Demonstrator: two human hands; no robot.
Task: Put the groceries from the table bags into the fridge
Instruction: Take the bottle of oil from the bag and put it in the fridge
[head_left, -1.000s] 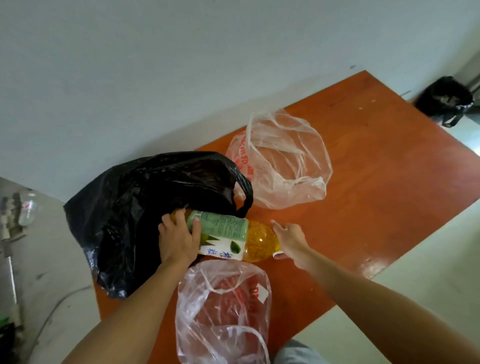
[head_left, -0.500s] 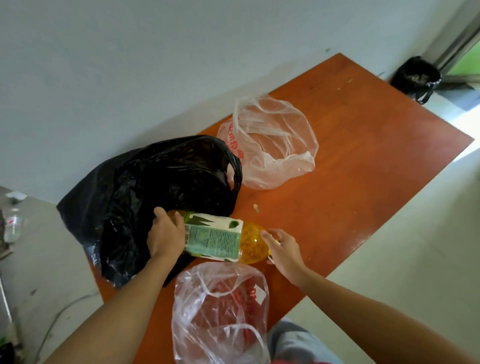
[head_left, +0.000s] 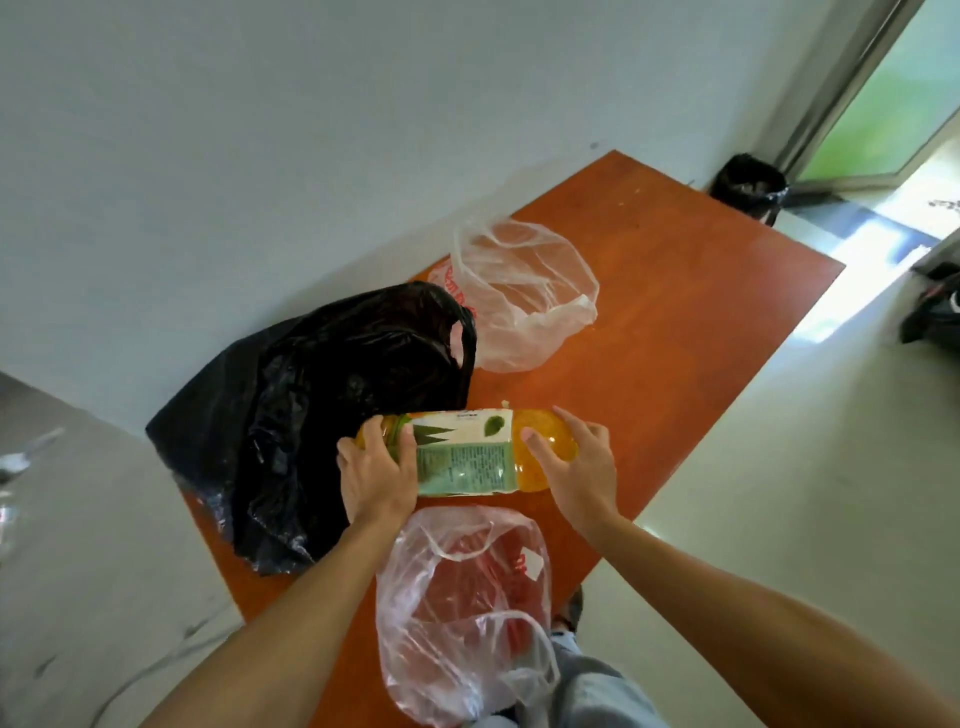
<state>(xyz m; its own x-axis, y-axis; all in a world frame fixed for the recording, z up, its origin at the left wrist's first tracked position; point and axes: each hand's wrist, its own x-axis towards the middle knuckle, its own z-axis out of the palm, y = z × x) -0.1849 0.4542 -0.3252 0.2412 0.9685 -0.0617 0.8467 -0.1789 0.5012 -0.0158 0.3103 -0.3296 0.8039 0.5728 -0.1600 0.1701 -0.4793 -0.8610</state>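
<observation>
Fingers (head_left: 402, 441) of left hand (head_left: 374, 475) and right hand (head_left: 582, 470) grasping opposite ends of yellow bottle (head_left: 467, 460), sideways above orange surface (head_left: 675, 332), beside black bag (head_left: 332, 410).

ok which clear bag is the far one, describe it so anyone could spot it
On the orange table, look past the black bag toward the wall. The far clear bag lies open there, beyond the bottle in both hands; unlike the near clear bag, it shows nothing red inside.

orange bottle (head_left: 545, 449) with green-white label (head_left: 462, 457), black bag (head_left: 332, 410), orange table (head_left: 675, 312).
</observation>
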